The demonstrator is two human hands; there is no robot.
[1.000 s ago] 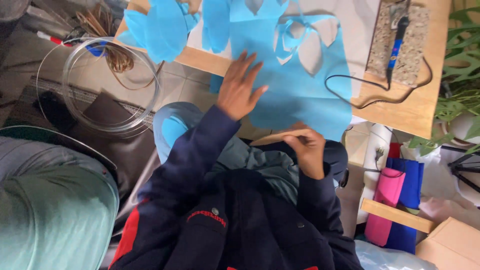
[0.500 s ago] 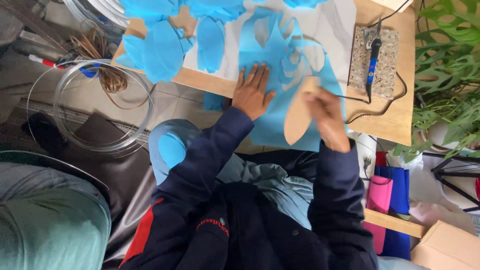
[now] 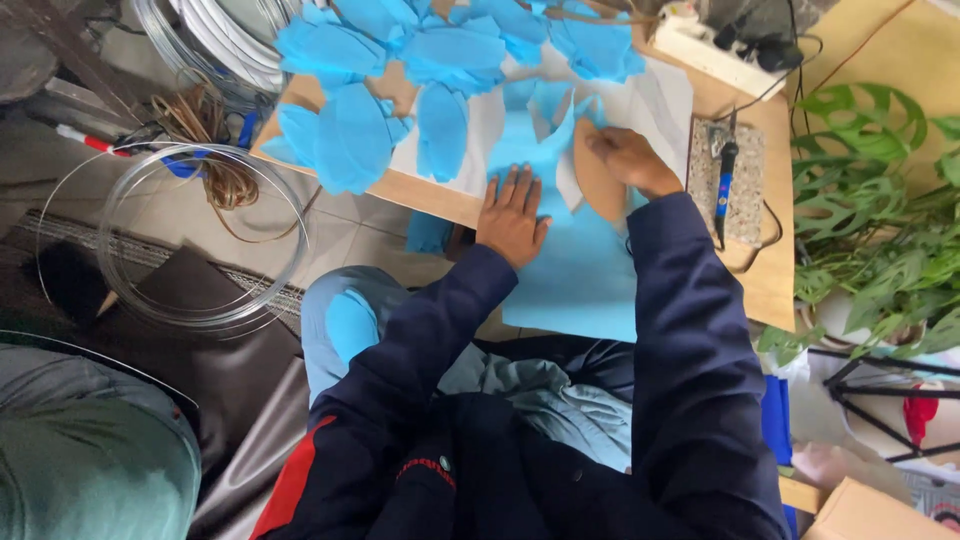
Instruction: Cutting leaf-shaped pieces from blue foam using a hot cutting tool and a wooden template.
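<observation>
On table (image 3: 430, 195), blue sheet (image 3: 575, 270) lay flat, its near end hanging off the edge; left hand (image 3: 512, 212) pressed it open-palmed, right hand (image 3: 627, 160) gripped tan leaf template (image 3: 592, 182) on it. Sheet looked thin, floppy, light; best pinned flat beside template

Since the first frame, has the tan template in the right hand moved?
Yes. The template went from the sheet's near edge, off the table, up onto the blue sheet, toward the far side, under the right hand.
</observation>
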